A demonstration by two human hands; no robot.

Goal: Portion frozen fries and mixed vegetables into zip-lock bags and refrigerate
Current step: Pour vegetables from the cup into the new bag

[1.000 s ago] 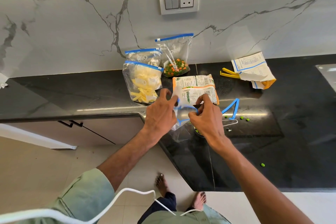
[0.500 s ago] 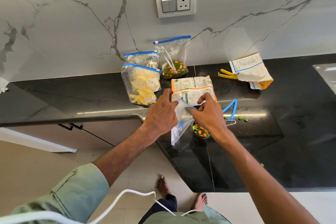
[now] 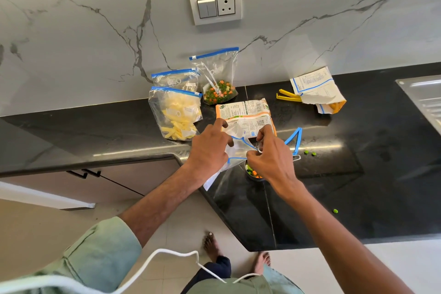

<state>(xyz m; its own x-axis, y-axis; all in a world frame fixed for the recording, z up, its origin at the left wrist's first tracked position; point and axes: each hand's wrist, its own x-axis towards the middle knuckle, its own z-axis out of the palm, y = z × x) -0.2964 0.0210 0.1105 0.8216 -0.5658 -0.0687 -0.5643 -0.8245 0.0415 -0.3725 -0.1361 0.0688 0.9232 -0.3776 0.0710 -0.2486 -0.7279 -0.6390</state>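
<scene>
Both hands are on one empty zip bag [image 3: 236, 150], held just above the near edge of the table [image 3: 358, 174]. The left grip [image 3: 210, 148] is pinched on one side of the blue zip rim and the right grip [image 3: 272, 160] is clamped on the other. The mouth looks partly pulled apart between them, and the rest of the bag hangs limp toward the floor.

The film is thin, soft and light, and probably slick, so it will collapse shut unless the stiffer zip strip is held. I'd say that strip is the only sensible place to hold it, one hand on each lip.

A small bowl [image 3: 253, 173] of mixed vegetables sits just under the right wrist, half hidden. It seems to be the next load. Frozen bits roll easily, and stray peas [image 3: 310, 153] already lie on the table.

The vegetable packet [image 3: 245, 112] lies just behind the hands. Against the wall stand two fries bags [image 3: 176, 114] and a filled vegetable bag [image 3: 218, 79].
</scene>
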